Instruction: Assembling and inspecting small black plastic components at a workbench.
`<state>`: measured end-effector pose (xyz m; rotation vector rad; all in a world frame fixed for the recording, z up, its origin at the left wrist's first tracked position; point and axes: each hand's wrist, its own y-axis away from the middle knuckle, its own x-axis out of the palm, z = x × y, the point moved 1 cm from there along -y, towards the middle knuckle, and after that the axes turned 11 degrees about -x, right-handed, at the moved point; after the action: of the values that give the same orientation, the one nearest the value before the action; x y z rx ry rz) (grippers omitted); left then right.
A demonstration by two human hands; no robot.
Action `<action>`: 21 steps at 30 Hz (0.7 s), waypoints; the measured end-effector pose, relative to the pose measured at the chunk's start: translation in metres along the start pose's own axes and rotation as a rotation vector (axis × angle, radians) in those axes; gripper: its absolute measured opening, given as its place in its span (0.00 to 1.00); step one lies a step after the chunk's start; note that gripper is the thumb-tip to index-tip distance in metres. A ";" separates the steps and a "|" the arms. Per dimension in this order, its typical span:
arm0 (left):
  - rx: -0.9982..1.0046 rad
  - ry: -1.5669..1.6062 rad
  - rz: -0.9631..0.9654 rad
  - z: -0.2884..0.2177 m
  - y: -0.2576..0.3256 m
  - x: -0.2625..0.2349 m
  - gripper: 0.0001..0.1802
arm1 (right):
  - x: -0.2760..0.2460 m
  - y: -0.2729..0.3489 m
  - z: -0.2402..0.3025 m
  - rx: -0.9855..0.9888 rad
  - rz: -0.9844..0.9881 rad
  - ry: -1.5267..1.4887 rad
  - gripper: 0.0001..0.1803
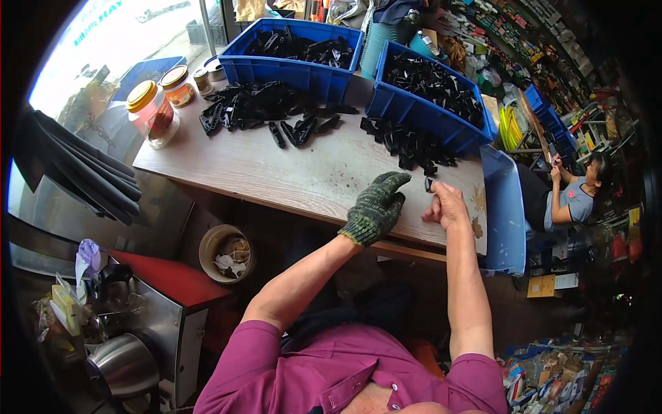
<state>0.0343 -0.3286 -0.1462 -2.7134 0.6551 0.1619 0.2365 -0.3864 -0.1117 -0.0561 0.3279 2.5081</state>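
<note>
My left hand (378, 207) wears a dark green knit glove and rests on the wooden table (289, 172) near its front edge, fingers stretched toward the right hand. My bare right hand (445, 204) pinches a small black plastic piece (428, 184) between its fingertips just above the tabletop. A pile of black plastic pieces (410, 146) lies just beyond both hands. A second, larger heap of black clips (262, 109) spreads over the far left part of the table.
Two blue bins (293, 69) (414, 107) full of black parts stand at the back, another blue bin (503, 207) at the table's right end. Jars with yellow lids (152, 110) are at the left. A seated person (569, 196) is at the right. A bucket (224, 252) sits below.
</note>
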 end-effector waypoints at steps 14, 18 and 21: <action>-0.468 0.423 0.263 -0.003 -0.020 0.003 0.18 | 0.026 0.029 -0.015 -0.223 0.197 -0.254 0.15; -0.606 0.471 0.255 -0.008 -0.029 -0.002 0.19 | 0.032 0.030 -0.017 -0.287 0.203 -0.121 0.17; -0.657 0.430 0.308 -0.010 -0.033 -0.003 0.18 | 0.033 0.031 -0.019 -0.337 0.191 -0.077 0.17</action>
<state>0.0472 -0.3032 -0.1262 -3.2839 1.3472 -0.1749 0.1908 -0.3969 -0.1272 -0.0645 -0.1305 2.7218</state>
